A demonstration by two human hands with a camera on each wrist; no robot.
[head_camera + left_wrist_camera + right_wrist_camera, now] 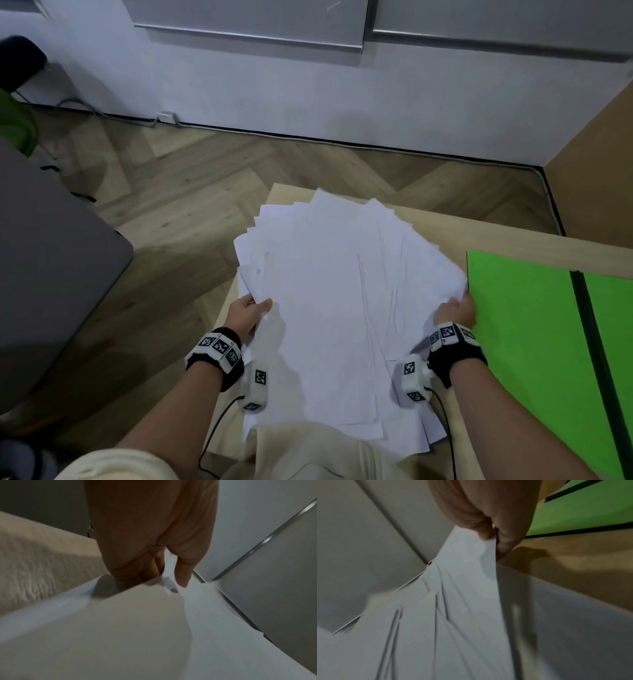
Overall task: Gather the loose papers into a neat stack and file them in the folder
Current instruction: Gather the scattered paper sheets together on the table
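Observation:
A fanned, uneven pile of white papers [335,301] spreads over the wooden table [513,236], its far ends splayed out. My left hand [251,310] grips the pile's left edge, thumb on top; in the left wrist view the left hand [161,574] has its fingers under the papers [120,628]. My right hand [457,308] pinches the pile's right edge, and the right wrist view shows the right hand [493,536] holding the lifted papers [462,601]. An open green folder [534,342] lies flat to the right, touching my right hand.
The table's left edge drops to herringbone wood floor [191,192]. A grey piece of furniture [44,260] stands at the left. A white wall with a cable along the skirting [308,102] runs behind. A wooden panel [596,164] rises at far right.

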